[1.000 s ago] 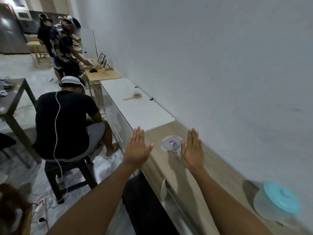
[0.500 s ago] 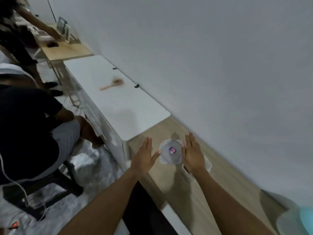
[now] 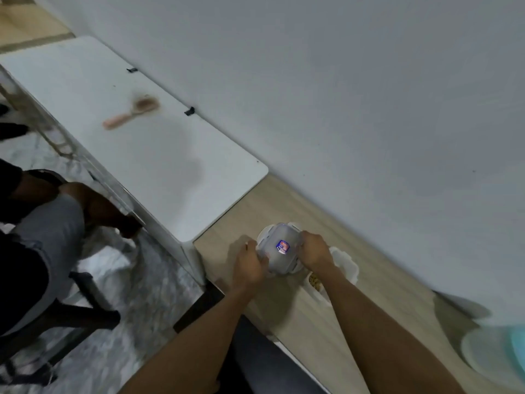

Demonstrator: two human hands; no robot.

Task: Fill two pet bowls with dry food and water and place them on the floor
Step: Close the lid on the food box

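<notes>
Nearest us, at 4 o'clock in the view, a translucent tub with a teal lid [image 3: 488, 356] stands on the wooden desk [image 3: 306, 331], partly cut off by the frame edge. Further along the desk, we hold the lidded food container [image 3: 279, 248] from both sides, with the left hand [image 3: 250, 265] at its 8 o'clock and the right hand [image 3: 315, 251] at its 3 o'clock. Each grip is curled round the container wall. A white bowl [image 3: 348, 264] lies just beside the container at its 4 o'clock. Brown dry food [image 3: 314, 280] shows in it under the right wrist. Beyond, at 10 o'clock, a white desk [image 3: 159, 166] carries a blurred pink brush [image 3: 130, 113]. A seated person [image 3: 37, 223] is at 9 o'clock.
</notes>
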